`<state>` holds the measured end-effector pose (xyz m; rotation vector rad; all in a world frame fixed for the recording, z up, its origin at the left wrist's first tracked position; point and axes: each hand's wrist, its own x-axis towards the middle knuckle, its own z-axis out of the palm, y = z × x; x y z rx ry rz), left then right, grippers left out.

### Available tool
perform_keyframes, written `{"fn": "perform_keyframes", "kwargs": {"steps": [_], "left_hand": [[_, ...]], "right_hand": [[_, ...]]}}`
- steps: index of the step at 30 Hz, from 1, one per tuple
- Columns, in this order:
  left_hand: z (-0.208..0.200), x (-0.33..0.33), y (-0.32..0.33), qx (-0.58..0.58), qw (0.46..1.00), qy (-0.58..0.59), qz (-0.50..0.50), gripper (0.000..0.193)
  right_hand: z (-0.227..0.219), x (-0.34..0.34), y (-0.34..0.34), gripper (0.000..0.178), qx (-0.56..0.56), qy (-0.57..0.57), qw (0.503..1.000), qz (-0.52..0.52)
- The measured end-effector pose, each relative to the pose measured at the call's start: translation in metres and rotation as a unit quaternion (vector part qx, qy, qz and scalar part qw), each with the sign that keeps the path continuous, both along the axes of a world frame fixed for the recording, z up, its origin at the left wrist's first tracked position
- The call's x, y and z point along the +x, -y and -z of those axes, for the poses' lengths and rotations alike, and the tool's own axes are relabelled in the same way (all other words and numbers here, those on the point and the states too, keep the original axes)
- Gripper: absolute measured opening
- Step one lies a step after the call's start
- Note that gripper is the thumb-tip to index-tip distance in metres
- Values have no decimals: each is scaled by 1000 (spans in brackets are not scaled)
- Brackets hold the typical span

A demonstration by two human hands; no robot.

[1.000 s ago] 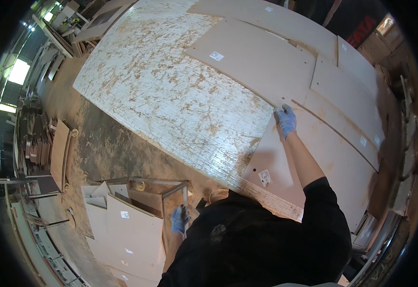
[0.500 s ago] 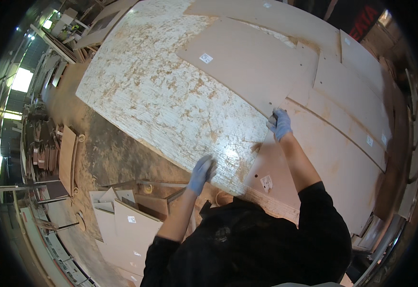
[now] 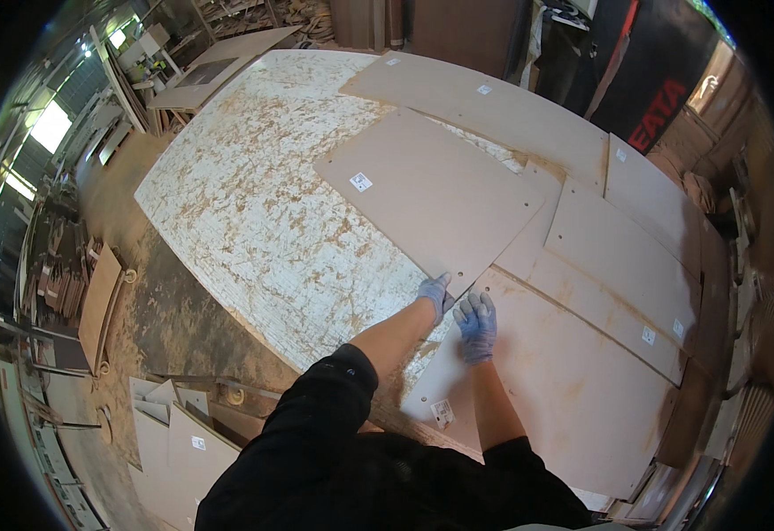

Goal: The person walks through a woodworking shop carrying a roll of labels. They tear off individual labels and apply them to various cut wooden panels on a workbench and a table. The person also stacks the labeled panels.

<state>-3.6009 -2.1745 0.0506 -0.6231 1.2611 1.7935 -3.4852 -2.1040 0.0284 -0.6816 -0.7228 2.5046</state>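
Note:
A flat beige board (image 3: 435, 190) with a white label and small holes lies on a pale, scuffed worktop (image 3: 254, 177) strewn with sawdust. My left hand (image 3: 435, 296), in a bluish-white glove, grips the board's near corner, its thumb on top and the other fingers mostly hidden. Just right of it, my gloved right hand (image 3: 477, 329) has its fingers curled close together over the gap beside that corner. What they hold, if anything, is hidden. Under the right hand lies a larger beige board (image 3: 564, 380), also labelled.
More beige boards (image 3: 626, 248) overlap on the right and far side. Upright offcuts (image 3: 179, 460) stand below the worktop's left edge. A brown board (image 3: 99, 305) leans at the left above the dusty floor (image 3: 174, 310). Dark panels (image 3: 466, 35) stand at the back.
My left hand has moved right and forward from the worktop's near edge onto the board's corner. My right hand has come off that corner and sits nearer me. The view has tilted up.

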Motion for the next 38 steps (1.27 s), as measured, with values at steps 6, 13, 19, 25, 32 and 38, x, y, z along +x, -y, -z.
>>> {"fn": "perform_keyframes", "kwargs": {"steps": [6,13,19,25,32,38], "left_hand": [[-10,12,83,57,987,-56,-137,17],[-37,71,292,93,993,-56,-51,50],[-55,235,374,-83,965,-190,-161,46],[-74,368,419,-179,909,-218,-307,41],[-67,525,473,-274,844,-180,-425,33],[44,636,519,-621,704,-154,-308,46]], "right_hand": [[5,5,-43,37,-88,-10,996,10],[-41,25,-80,50,60,103,960,-255],[-102,59,11,43,107,87,861,-490],[-85,69,105,45,382,86,750,-533],[-77,62,267,51,392,-41,618,-680],[-72,96,401,57,473,-127,486,-724]]}}
